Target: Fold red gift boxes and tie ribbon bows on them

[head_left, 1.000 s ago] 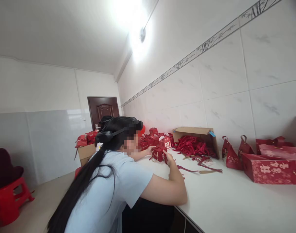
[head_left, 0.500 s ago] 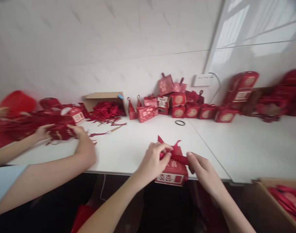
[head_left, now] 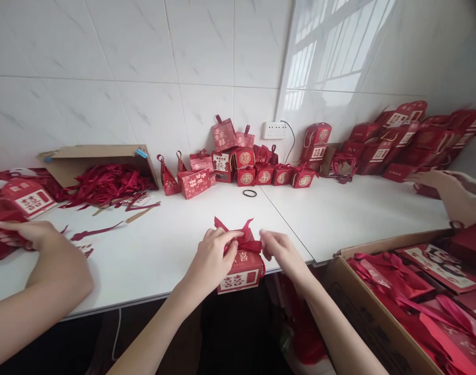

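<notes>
A red gift box (head_left: 240,278) with white double-happiness lettering sits at the table's front edge, slightly tilted. On its top is a red ribbon (head_left: 243,240) tied in a bow, its two tails pointing up. My left hand (head_left: 216,252) pinches the knot and left side of the ribbon, with the fingers bent over the box top. My right hand (head_left: 283,252) is curled, its thumb and forefinger closed at the end of the bow's right loop. The fingers partly cover the knot.
Finished red boxes (head_left: 264,174) line the wall, near a black ring (head_left: 249,193). A cardboard carton (head_left: 93,151) spills ribbons at left. An open carton (head_left: 363,302) of red packaging stands close at right. Other people's arms (head_left: 46,276) work on both sides.
My view has swung right, so the table's things sit further left and a person's hands appear at far right. Both my hands stay at the bow, which looks much the same.
</notes>
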Tool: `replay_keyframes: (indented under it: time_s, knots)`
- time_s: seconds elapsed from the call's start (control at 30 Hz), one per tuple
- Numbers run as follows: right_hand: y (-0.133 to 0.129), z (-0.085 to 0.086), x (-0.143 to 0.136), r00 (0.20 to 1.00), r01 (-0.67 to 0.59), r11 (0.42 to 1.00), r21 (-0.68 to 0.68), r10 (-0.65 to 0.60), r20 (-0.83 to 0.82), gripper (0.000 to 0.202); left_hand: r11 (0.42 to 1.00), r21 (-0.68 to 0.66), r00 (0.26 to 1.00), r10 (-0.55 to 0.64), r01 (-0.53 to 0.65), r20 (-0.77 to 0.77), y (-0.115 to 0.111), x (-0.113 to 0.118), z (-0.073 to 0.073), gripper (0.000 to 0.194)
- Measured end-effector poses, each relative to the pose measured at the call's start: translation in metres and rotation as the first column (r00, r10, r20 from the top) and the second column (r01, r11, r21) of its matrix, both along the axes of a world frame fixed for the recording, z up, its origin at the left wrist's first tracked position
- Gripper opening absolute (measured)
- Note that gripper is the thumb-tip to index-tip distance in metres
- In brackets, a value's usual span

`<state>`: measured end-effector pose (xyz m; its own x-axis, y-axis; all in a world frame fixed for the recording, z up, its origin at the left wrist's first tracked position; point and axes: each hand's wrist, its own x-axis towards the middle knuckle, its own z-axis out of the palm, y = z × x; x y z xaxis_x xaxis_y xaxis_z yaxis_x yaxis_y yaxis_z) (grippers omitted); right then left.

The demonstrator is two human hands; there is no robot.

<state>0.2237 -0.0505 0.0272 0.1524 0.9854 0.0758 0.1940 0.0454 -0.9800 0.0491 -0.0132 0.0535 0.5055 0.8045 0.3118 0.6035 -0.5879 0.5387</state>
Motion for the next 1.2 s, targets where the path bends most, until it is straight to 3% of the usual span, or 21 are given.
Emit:
replay_keyframes:
  time_s: [0.07,0.23,0.37,0.5,0.77,0.9,1.1,1.2]
  knots:
    - [0.014,-0.006,0.009,0.992,0.021,0.999,-0.04,-0.025,-0.122,0.047,1.0,0.005,1.0,-0.001,0.001,0.006,0.0,0.0,-0.001,0.03]
    - [0.042,-0.012,0.014,0.878,-0.28,0.96,0.009,0.26,-0.402,0.038,1.0,-0.016,1.0,0.007,-0.007,0.002,-0.001,-0.001,-0.002,0.028]
    - [0.054,-0.002,0.005,0.847,-0.205,0.979,0.001,0.178,-0.502,0.034,1.0,0.008,1.0,0.0,0.0,0.006,-0.001,-0.001,-0.003,0.027]
    - [0.063,0.004,0.002,0.86,-0.24,0.968,-0.066,0.181,-0.477,0.036,0.999,0.03,1.0,-0.01,0.01,0.016,-0.001,-0.001,-0.001,0.026]
    - [0.073,0.006,0.005,0.899,-0.169,0.985,0.032,0.167,-0.406,0.037,0.999,0.044,0.999,-0.012,0.011,0.035,-0.001,0.0,-0.002,0.024]
    - [0.074,0.014,0.019,0.9,-0.283,0.957,0.063,0.288,-0.328,0.028,0.999,0.033,0.999,-0.008,0.007,0.04,-0.002,0.0,-0.002,0.024]
    - [0.068,0.008,0.045,0.856,-0.49,0.87,0.053,0.491,-0.162,0.051,1.0,0.0,1.0,-0.005,0.005,0.029,-0.003,0.001,-0.001,0.026]
    - [0.067,0.004,0.045,0.855,-0.515,0.857,-0.006,0.513,-0.079,0.04,1.0,-0.002,1.0,0.0,0.0,0.029,-0.003,0.001,-0.002,0.026]
